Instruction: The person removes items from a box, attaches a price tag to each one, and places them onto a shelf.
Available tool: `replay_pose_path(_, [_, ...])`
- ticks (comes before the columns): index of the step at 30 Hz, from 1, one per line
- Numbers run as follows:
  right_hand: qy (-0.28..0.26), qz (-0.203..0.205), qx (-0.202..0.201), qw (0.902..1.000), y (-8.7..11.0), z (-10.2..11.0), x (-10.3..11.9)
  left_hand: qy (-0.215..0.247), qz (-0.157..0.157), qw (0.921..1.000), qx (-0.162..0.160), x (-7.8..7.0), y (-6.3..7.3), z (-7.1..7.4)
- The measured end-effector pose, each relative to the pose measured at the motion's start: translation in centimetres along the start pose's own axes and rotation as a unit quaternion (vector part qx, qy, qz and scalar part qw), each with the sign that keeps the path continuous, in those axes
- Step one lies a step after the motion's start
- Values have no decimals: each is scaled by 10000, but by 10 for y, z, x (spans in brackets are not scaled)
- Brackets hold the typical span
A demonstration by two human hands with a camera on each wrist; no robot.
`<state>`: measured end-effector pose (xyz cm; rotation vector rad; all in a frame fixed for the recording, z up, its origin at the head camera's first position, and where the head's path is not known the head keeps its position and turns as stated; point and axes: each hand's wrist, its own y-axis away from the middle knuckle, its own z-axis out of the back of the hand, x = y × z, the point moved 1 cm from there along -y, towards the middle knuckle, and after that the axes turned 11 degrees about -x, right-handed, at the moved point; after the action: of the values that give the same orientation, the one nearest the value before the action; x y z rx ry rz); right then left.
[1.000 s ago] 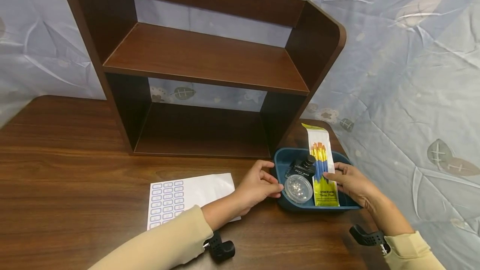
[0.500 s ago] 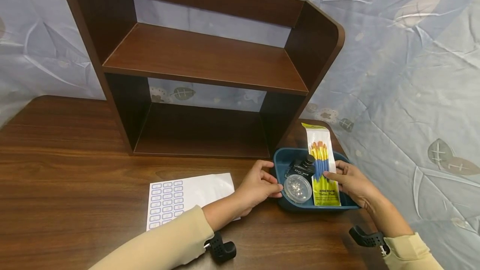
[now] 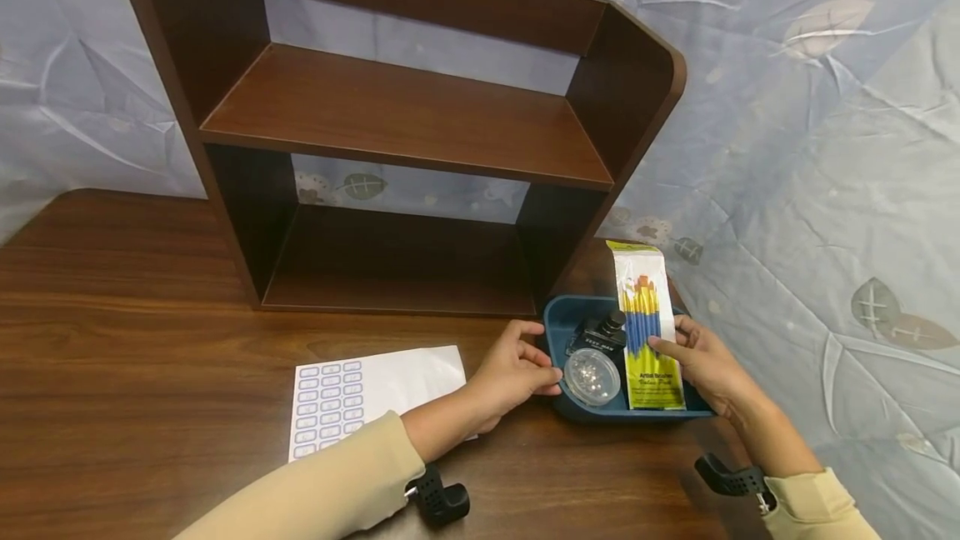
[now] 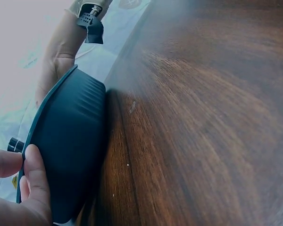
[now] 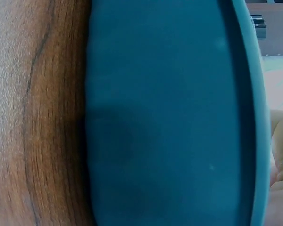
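My left hand [image 3: 504, 382] pinches the left rim of a dark blue plastic bin [image 3: 557, 325], with fingers on both sides of the rim in the left wrist view. A white and yellow pack of artist brushes [image 3: 654, 382] with blue handles stands tilted in the bin, its top rising past the back rim. My right hand [image 3: 712, 369] holds this pack by its right edge, thumb on the front. Beside it in the bin are a round clear container [image 3: 592, 377] with small bits inside and a black bottle [image 3: 600, 336]. The bin's side [image 5: 165, 117] fills the right wrist view, mostly hiding the right hand.
A brown two-tier shelf [image 3: 420, 119] stands behind the bin on the wooden table [image 3: 135, 340]. Left of the bin, a sheet of blue-bordered labels [image 3: 330, 398] lies partly under the left forearm. Patterned cloth [image 3: 810, 190] hangs at the back and right.
The brush pack has shifted slightly to the right within the bin, with the right hand still on it. The left hand keeps its place at the rim.
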<state>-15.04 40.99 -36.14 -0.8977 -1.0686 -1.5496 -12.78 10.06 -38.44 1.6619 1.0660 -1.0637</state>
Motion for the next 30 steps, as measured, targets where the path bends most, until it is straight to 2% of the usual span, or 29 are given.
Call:
replay_pose_path(7, [-402, 309, -246, 9984, 4, 4, 4, 29, 3, 10000, 23, 0, 0, 0])
replay_pose_path(18, [-385, 769, -757, 9934, 11, 6, 18, 54, 16, 10000, 23, 0, -1, 0])
replay_pose_path(30, [-1100, 1177, -908, 9827, 26, -2, 37, 83, 17, 10000, 7, 0, -1, -1])
